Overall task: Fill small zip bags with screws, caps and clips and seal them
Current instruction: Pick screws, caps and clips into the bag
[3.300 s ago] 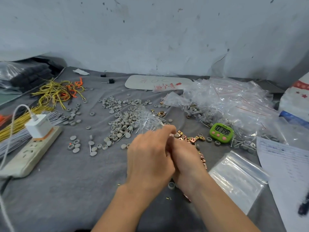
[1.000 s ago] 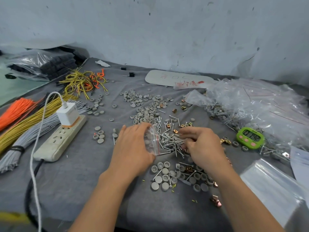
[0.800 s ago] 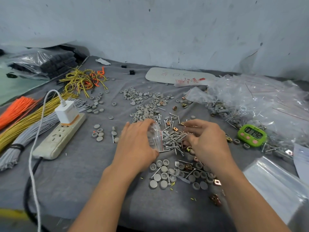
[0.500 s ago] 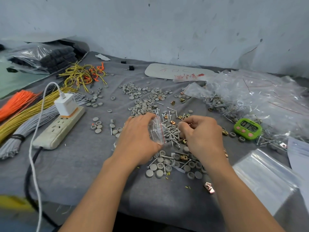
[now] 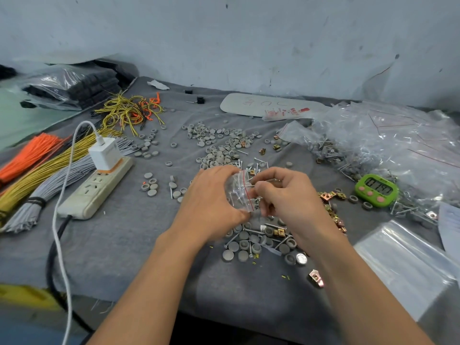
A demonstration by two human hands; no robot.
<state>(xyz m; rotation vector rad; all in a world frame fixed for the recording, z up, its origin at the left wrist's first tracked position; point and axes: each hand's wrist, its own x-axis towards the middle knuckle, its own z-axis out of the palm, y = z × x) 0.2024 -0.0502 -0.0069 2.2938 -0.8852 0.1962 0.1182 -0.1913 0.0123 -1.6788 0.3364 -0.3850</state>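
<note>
A pale blue-grey wall [image 5: 224,33] rises straight behind the counter [image 5: 112,245], its plaster marked with dark specks, scuffs and a thin crack above the counter's far right end. A wrinkled grey cloth [image 5: 249,295] covers the counter, its frayed edge hanging over the near side. Left of the counter lies a pale green surface [image 5: 15,115]. Below the counter's near left edge, blue and yellow patches show, too blurred to tell. The light is soft and even, the shadows faint.
</note>
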